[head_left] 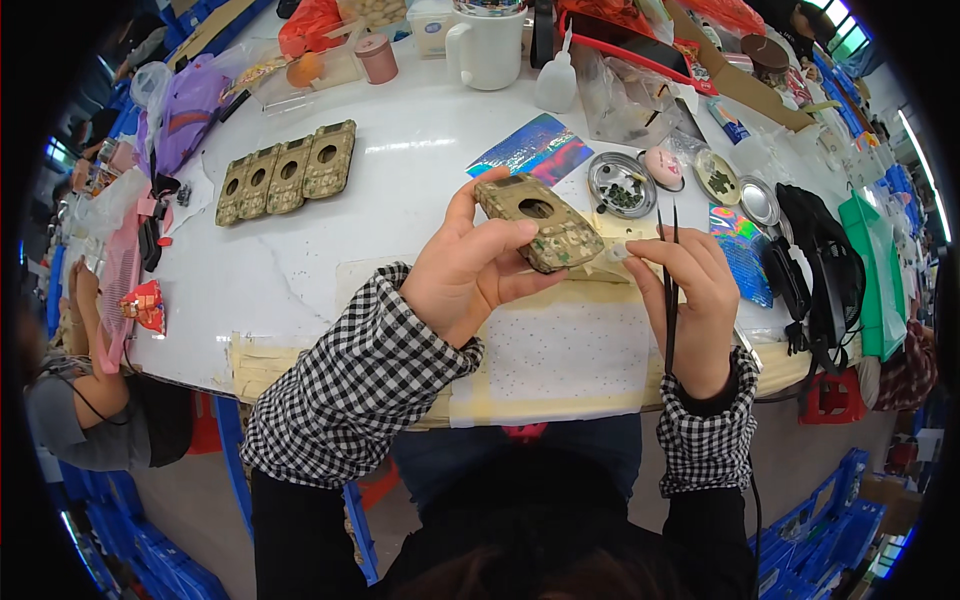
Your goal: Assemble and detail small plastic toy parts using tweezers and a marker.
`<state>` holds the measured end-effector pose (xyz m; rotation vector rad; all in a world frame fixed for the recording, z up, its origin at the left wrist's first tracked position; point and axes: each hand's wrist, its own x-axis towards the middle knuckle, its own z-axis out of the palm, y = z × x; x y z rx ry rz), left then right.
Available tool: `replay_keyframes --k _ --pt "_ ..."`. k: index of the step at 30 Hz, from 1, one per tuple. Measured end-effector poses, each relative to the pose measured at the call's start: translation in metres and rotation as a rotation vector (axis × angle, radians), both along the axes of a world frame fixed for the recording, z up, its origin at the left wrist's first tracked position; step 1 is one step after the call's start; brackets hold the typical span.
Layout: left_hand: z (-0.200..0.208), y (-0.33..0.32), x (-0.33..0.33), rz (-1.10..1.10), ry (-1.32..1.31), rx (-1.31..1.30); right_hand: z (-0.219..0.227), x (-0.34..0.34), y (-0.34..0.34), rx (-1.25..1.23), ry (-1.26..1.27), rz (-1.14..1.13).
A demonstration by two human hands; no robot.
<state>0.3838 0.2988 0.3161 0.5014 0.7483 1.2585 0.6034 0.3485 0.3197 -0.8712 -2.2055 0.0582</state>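
Observation:
My left hand [450, 275] is closed around a camouflage-patterned plastic case [562, 238], raised over the table and tilted. A round dark opening shows in the case's upper face. Close to the case's right end, my right hand [703, 300] pinches a small whitish piece [617, 252] between thumb and forefinger; its kind is too small to tell. Black tweezers [669, 325] are held in the same hand, points up. Beyond the hands, a round metal dish [597, 190] contains small dark parts. Several matching camouflage cases [287, 183] lie side by side at the left.
A speckled white sheet [560, 355] is taped at the front edge. Further back stand a white mug [490, 50], a squeeze bottle [556, 82] and a pink jar [376, 58]. A black bag [828, 250] and green tray [873, 275] are at the right. Another person sits left.

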Motion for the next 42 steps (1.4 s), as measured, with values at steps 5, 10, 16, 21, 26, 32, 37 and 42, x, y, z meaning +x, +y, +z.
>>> replay_keyframes --k 5,10,16,21,26,32,37,42 --pt "0.002 -0.001 0.002 -0.031 -0.004 0.011 0.018 0.001 -0.009 0.047 0.205 -0.007" --pt "0.003 -0.002 -0.002 -0.181 -0.114 0.065 0.033 -0.009 -0.015 -0.076 0.393 0.240" --pt "0.006 -0.004 0.002 -0.209 -0.052 0.047 0.019 -0.028 -0.011 -0.348 0.544 0.403" --pt "0.007 -0.005 0.004 -0.219 -0.035 0.048 0.018 -0.031 -0.013 -0.416 0.555 0.389" --pt "0.008 -0.005 0.004 -0.228 -0.031 0.046 0.017 -0.031 -0.013 -0.415 0.545 0.356" --pt "0.011 -0.005 0.005 -0.216 -0.011 0.020 0.018 -0.032 -0.014 -0.435 0.555 0.346" --pt "0.010 -0.005 0.005 -0.222 -0.012 0.027 0.017 -0.032 -0.014 -0.441 0.569 0.351" --pt "0.006 -0.005 0.003 -0.229 -0.016 0.049 0.017 -0.030 -0.013 -0.458 0.529 0.369"
